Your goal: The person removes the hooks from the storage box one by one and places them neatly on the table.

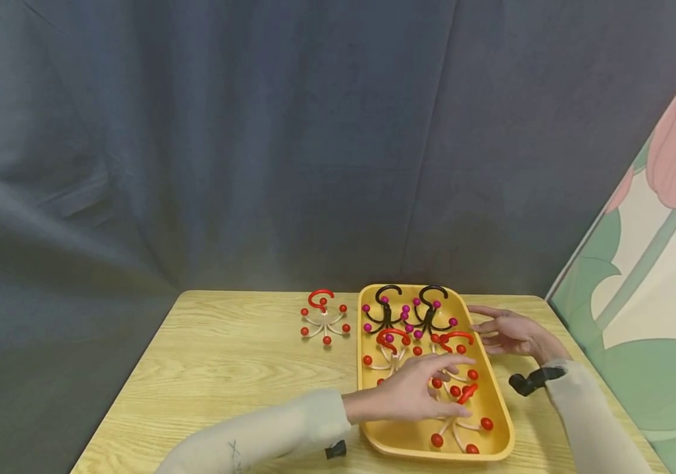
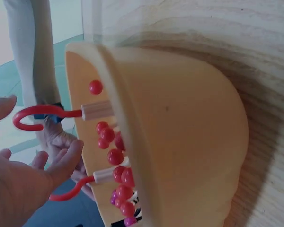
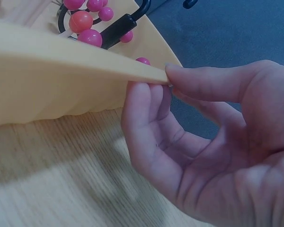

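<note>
A yellow tray (image 1: pixel 500 454) holds several hook hangers with curved arms ending in small balls. My right hand (image 1: pixel 512 334) is at the tray's right side; in the right wrist view the thumb (image 3: pixel 203 81) and fingers pinch its rim. My left hand (image 1: pixel 411 392) reaches over the tray with thumb and fingers apart and nothing between them. Near it stand red-hooked white hangers with red balls, one red hook (image 1: pixel 468 394) beside the fingertips. In the left wrist view a red hook (image 2: pixel 47 113) rises by the fingers. Part of these hangers is hidden behind the left hand.
Two black hangers with magenta balls, a left one (image 1: pixel 388 316) and a right one (image 1: pixel 430 317), sit at the tray's far end. Another red-hooked white hanger (image 1: pixel 324 321) rests on the wooden table (image 1: pixel 225 368), left of the tray. A dark curtain (image 1: pixel 290 145) hangs behind.
</note>
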Demonstrator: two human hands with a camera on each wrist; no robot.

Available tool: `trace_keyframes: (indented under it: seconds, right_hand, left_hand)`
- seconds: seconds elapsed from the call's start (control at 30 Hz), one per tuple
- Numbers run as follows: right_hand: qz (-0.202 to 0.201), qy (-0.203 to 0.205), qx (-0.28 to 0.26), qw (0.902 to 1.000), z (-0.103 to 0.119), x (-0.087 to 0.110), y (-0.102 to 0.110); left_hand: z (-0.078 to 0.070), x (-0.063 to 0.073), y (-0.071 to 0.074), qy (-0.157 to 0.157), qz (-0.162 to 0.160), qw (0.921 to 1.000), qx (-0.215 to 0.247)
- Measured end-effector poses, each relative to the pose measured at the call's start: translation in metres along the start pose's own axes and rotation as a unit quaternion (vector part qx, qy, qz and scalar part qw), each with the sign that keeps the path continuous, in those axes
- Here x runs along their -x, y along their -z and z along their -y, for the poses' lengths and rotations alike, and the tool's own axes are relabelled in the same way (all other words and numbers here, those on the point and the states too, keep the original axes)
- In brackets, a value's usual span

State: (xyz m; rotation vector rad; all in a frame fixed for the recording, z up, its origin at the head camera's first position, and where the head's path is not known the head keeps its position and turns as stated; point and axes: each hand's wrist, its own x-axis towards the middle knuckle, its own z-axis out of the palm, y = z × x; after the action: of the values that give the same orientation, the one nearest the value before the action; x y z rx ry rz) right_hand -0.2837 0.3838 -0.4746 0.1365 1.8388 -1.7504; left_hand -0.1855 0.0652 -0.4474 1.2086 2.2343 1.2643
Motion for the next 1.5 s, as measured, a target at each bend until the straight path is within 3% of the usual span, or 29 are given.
trace_keyframes:
  seconds: [0.13, 0.37, 0.53, 0.67, 0.97, 1.17, 1.5]
  right_hand:
    - [-0.005, 0.000, -0.004, 1.0000, 0.000, 0.001, 0.000]
    - [-0.008, 0.001, -0.005, 1.0000, -0.002, 0.001, 0.001]
    - [-0.013, 0.002, -0.005, 0.9999, -0.003, 0.001, 0.001]
    - [-0.011, 0.004, -0.006, 0.9999, -0.003, 0.000, 0.001]
    - [0.002, 0.007, -0.011, 0.9999, -0.003, 0.002, 0.001]
    - [-0.002, 0.009, -0.021, 0.9997, -0.005, 0.002, 0.002]
    - [-0.004, 0.009, -0.016, 0.9998, -0.004, 0.002, 0.001]
  left_hand:
    - [0.000, -0.004, -0.007, -0.008, -0.004, 0.9999, -0.008]
    - [-0.003, -0.009, -0.018, -0.009, -0.019, 0.9947, -0.100]
    - [-0.003, -0.008, -0.022, 0.016, -0.012, 0.9978, -0.063]
    - [-0.002, -0.007, -0.023, 0.016, -0.016, 0.9992, -0.032]
    - [-0.001, -0.004, -0.022, -0.005, -0.027, 0.9986, -0.046]
    - [-0.001, -0.004, -0.023, -0.001, -0.037, 0.9993, -0.007]
    - [-0.001, -0.003, -0.027, 0.036, -0.068, 0.9944, 0.073]
